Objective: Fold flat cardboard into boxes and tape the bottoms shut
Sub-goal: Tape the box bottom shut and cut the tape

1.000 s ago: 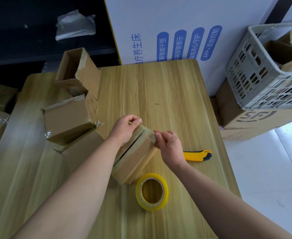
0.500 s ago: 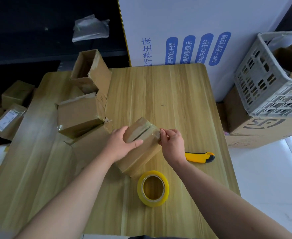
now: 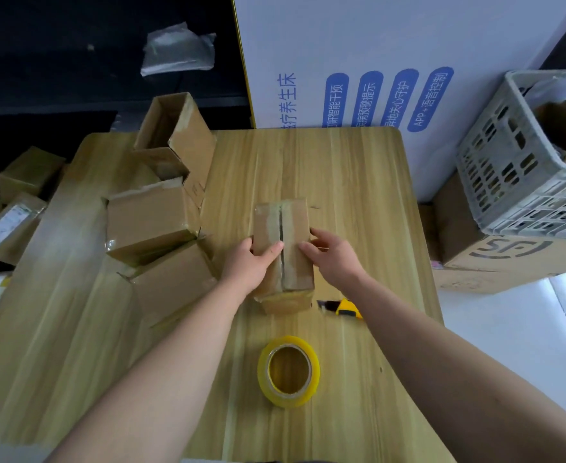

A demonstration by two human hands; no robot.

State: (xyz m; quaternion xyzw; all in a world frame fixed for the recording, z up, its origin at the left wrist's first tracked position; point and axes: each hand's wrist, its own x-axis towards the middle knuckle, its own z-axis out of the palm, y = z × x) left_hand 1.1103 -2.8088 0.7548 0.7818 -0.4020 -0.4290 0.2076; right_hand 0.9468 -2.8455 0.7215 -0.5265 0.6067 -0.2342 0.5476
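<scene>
Where half a second earlier the small cardboard box had sat skewed with the right hand pinching tape at its far corner, it now lay squared up on the wooden surface, taped seam up and running away from the person. The left hand gripped its left side, thumb on top; the right hand's grip was loose, fingers spread on the right flap. Taping looked finished, with the tape roll and yellow box cutter lying idle nearby.
</scene>
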